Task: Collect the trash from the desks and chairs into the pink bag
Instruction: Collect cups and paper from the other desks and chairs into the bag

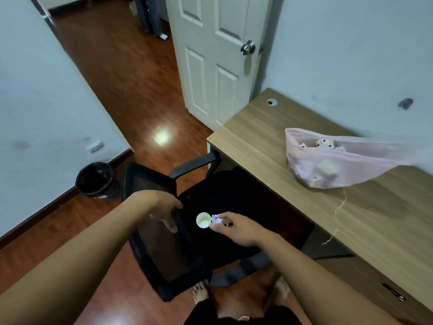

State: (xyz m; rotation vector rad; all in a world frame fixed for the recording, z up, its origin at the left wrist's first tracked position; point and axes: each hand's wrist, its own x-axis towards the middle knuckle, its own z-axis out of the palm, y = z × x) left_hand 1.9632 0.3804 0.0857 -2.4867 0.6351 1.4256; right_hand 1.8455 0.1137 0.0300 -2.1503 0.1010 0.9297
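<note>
The pink bag lies open on the wooden desk at the right, with crumpled trash inside. On the black seat of the office chair stands a small white cup, with a crumpled bit of white paper touching its right side. My right hand pinches that paper between thumb and fingers. My left hand hovers over the chair's mesh backrest, fingers loosely curled down, holding nothing.
A black wastebasket stands by the left wall. A white door is open behind the desk, with wooden floor leading out. A thin string lies on the desk. My bare feet are below the chair.
</note>
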